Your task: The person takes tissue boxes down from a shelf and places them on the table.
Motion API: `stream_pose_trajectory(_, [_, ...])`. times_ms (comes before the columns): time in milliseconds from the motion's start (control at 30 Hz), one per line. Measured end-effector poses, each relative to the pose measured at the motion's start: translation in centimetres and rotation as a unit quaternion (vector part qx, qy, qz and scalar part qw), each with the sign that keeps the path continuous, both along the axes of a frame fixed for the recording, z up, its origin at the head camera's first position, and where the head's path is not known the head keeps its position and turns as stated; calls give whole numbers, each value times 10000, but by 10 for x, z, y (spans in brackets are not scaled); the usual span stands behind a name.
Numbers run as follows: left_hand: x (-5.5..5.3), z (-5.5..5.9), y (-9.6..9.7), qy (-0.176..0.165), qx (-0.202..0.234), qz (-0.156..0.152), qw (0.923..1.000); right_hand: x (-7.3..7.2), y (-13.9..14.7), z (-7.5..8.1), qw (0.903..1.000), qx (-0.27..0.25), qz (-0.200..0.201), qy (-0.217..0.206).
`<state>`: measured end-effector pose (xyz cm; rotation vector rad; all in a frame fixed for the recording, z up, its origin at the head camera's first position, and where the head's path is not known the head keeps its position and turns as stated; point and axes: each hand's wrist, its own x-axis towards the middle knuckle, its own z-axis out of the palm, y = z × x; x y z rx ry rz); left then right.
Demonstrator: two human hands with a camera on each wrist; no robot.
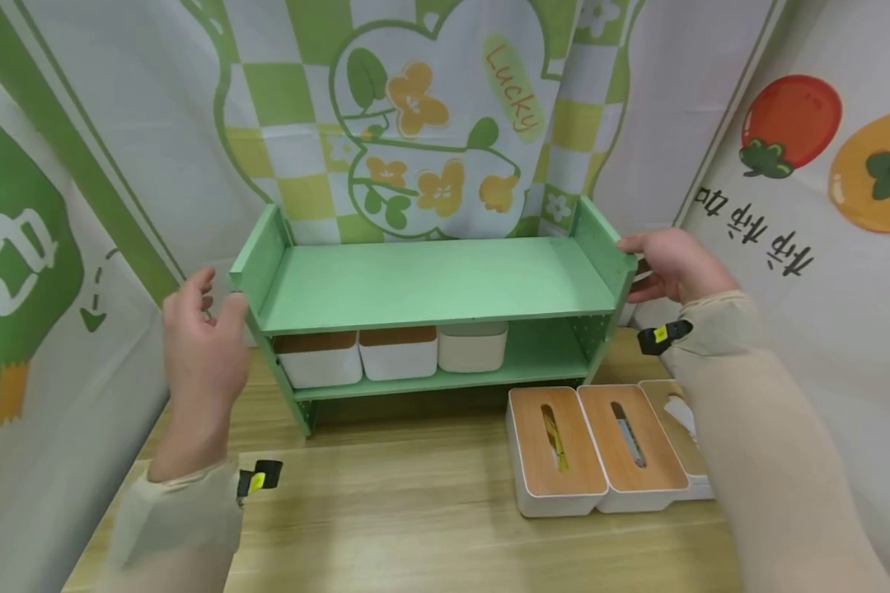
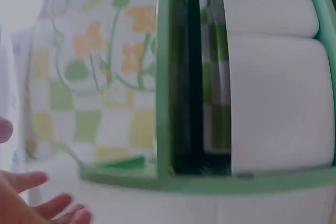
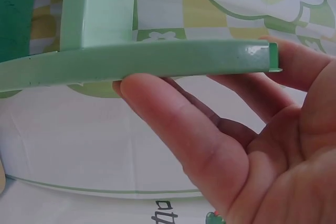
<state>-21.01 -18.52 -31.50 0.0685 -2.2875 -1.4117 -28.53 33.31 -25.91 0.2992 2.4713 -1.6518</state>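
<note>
A light green two-tier shelf (image 1: 445,280) stands against the patterned backdrop. My right hand (image 1: 678,263) holds the top of its right side panel (image 3: 173,61). One finger hooks over the panel's upper end, while the thumb (image 3: 178,114) and other fingers lie along the outer side. My left hand (image 1: 203,338) is beside the left side panel (image 1: 255,255), fingers loosely bent and holding nothing. A small space separates its fingers from the panel in the left wrist view. On the lower tier sit two white boxes with brown lids (image 1: 399,354) and a cream box (image 1: 472,347).
At the right on the wood-grain tabletop (image 1: 386,511) stand two white boxes with slotted wooden lids (image 1: 556,445) and a third container (image 1: 671,412), partly hidden by my right sleeve. Fabric walls with printed fruit (image 1: 789,123) and flowers close in the back and sides.
</note>
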Motion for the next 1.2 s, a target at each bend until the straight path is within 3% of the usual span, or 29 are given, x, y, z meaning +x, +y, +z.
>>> stream_pose_trajectory(67, [11,-5,15,864,-292,247,9955,-1,1,0,10000,-43,-6,11])
stream_pose_trajectory(133, [17,-11,30,1769,-609,70,9823,-2,1,0,10000,-59,-16,1])
stream_pose_trajectory(200, [21,-21,44,2589,-869,-387,9612,-3,1,1,10000,-40,-41,-29])
stream_pose_trajectory(267, [20,-31,58,3182,-1186,-931,9360,-3,0,3,10000,9,-66,-51])
stream_pose_trajectory(367, [19,-47,80,3501,-1662,-1714,9058,-3,-2,8,9998,141,-104,-67])
stream_pose_trajectory(467, [18,-64,102,3442,-2295,-2313,8805,-3,-6,10,9996,239,-128,-86])
stream_pose_trajectory(600, [12,-84,127,3061,-3149,-2975,8477,-2,-9,11,9994,295,-148,-102])
stream_pose_trajectory(700, [7,-95,144,2509,-3730,-3241,8324,-1,-9,8,9994,288,-179,-105])
stream_pose_trajectory(833, [3,-102,169,1400,-4631,-2956,8238,-1,-8,6,9994,239,-206,-116])
stream_pose_trajectory(933, [-4,-102,188,803,-5159,-2562,8135,-1,-8,6,9994,226,-244,-92])
stream_pose_trajectory(1067, [-18,-104,209,739,-5398,-2088,8122,0,-8,6,9992,241,-304,-20])
stream_pose_trajectory(1200, [-30,-112,222,701,-5482,-1686,8162,0,-9,5,9994,180,-303,-31])
